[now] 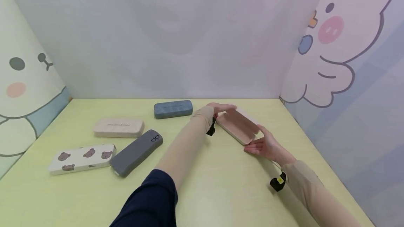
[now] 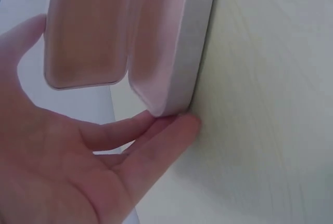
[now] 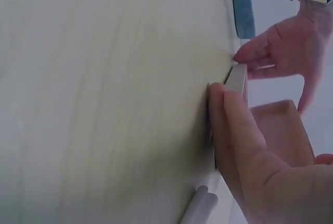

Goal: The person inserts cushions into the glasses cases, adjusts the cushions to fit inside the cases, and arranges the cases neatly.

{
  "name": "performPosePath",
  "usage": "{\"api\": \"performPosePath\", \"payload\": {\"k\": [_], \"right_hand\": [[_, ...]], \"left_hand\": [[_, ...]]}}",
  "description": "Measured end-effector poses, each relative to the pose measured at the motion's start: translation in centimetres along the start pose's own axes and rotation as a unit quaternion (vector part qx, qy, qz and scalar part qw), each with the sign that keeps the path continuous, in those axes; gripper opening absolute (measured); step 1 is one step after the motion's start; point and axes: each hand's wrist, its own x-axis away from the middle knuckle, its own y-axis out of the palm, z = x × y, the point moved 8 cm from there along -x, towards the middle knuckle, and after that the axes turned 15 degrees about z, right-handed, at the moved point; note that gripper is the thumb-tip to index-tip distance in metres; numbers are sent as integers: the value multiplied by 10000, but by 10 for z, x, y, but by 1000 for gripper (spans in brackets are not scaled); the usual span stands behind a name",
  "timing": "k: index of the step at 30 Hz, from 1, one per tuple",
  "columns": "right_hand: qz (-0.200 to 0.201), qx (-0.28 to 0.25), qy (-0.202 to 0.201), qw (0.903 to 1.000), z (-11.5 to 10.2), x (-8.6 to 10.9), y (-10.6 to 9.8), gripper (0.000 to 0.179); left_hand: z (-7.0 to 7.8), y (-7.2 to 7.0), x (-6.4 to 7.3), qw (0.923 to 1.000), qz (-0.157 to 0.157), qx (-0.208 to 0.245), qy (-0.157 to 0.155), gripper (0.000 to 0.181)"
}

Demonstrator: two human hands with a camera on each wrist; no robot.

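Note:
An opened glasses case (image 1: 235,130) with a pale outer shell and a pink-brown lining sits on the table, its lid raised on the far side. My left hand (image 1: 221,108) holds its far left end: in the left wrist view the thumb touches the lid's edge and the fingertips (image 2: 184,128) press the end of the base. At the near right end, my right hand (image 1: 266,145) has its thumb up at the lid and its fingers along the base. The right wrist view shows those fingers (image 3: 242,125) against the base's side.
To the left lie several closed cases: a blue one (image 1: 173,109), a cream one (image 1: 119,128), a dark grey one (image 1: 136,153) and a white one with bear heads (image 1: 82,158). A pale wall (image 1: 176,45) stands behind the yellow table (image 1: 217,192); printed curtains flank both sides.

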Motion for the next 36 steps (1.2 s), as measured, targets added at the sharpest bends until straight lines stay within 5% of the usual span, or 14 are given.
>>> {"api": "performPosePath", "payload": {"k": [5,12,24,36], "right_hand": [[-180,658,-117,9976,-10,-10,6,90],[-370,1664,-528,9839,-26,-24,16,83],[-537,2475,-610,9655,-32,-40,49,73],[-794,2964,-740,9489,-40,-46,80,76]], "left_hand": [[-24,-30,13,9946,763,-641,-287,90],[-51,-51,39,9906,1130,-22,-766,96],[-92,-62,62,9890,1138,140,-938,94],[-115,-73,79,9873,1138,259,-1076,91]]}}
